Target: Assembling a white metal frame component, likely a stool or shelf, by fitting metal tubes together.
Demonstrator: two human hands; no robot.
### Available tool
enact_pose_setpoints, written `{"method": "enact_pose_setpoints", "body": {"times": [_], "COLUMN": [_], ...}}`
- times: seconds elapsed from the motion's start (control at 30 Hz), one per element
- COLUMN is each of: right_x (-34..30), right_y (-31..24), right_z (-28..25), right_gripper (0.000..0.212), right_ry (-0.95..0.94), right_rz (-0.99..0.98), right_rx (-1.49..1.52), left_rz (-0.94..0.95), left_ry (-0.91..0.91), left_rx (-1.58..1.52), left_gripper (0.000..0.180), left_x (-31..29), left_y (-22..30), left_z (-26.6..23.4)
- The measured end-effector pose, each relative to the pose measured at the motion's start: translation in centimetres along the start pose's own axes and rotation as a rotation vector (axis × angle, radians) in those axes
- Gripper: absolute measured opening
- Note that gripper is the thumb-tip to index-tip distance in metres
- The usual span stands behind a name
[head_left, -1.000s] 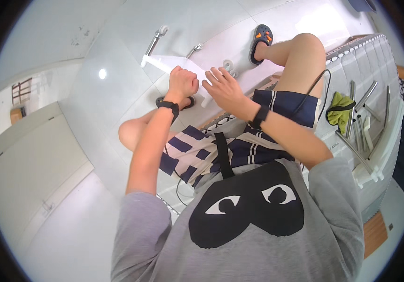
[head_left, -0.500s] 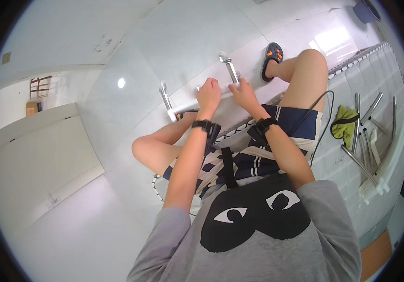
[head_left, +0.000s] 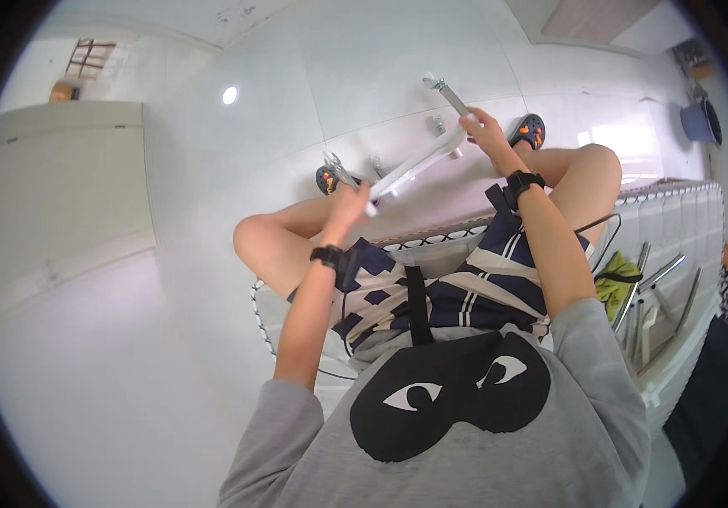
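Note:
Between my knees I hold a white frame (head_left: 415, 166) with silver metal legs and what look like small wheels or feet at their far ends. My left hand (head_left: 347, 208) is closed around its left corner, where a short silver leg (head_left: 340, 172) joins. At the raised right corner, my right hand (head_left: 486, 138) grips the frame beside another silver leg (head_left: 452, 97). Two more legs show farther off, under the white bar. Each wrist wears a black strap with a small dark device.
I sit on a quilted pale mattress (head_left: 677, 212) with a black-and-white edge. Silver tubes (head_left: 664, 273) and a yellow-green glove or cloth (head_left: 618, 288) lie on it to my right. Dark clogs (head_left: 531, 129) are on my feet on the glossy tiled floor. A blue-grey bucket (head_left: 697, 124) stands far right.
My hands have spread apart, from near the frame's middle to its two corners. The frame has tilted, its right side higher and farther right. My view has also shifted.

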State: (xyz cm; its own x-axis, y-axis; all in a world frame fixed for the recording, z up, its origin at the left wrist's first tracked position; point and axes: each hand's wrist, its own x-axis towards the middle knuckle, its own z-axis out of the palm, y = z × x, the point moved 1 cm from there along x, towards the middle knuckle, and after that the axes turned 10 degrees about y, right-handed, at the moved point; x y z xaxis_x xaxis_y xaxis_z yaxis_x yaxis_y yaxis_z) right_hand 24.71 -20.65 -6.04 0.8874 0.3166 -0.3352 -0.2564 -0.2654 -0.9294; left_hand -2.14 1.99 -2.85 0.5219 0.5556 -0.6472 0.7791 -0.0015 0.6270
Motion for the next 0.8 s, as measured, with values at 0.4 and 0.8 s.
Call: {"method": "enact_pose_setpoints", "body": {"times": [0.4,0.8], "right_x": [0.8,-5.2], "right_y": [-2.4,-4.6], "right_z": [4.8,9.5], "right_gripper": [0.095,0.080], "right_ry": [-0.003,-0.139], "right_rz": [-0.344,-0.418], "right_rx": [-0.569,-0.762], "left_rz": [0.419,0.701], "left_ry": [-0.106,0.232], "left_rx": [0.069,0.156], "left_gripper": [0.043,0.033], "left_x": [-10.5,6.1], "left_y": [9.5,8.4], "left_z": [4.8,-1.4]}}
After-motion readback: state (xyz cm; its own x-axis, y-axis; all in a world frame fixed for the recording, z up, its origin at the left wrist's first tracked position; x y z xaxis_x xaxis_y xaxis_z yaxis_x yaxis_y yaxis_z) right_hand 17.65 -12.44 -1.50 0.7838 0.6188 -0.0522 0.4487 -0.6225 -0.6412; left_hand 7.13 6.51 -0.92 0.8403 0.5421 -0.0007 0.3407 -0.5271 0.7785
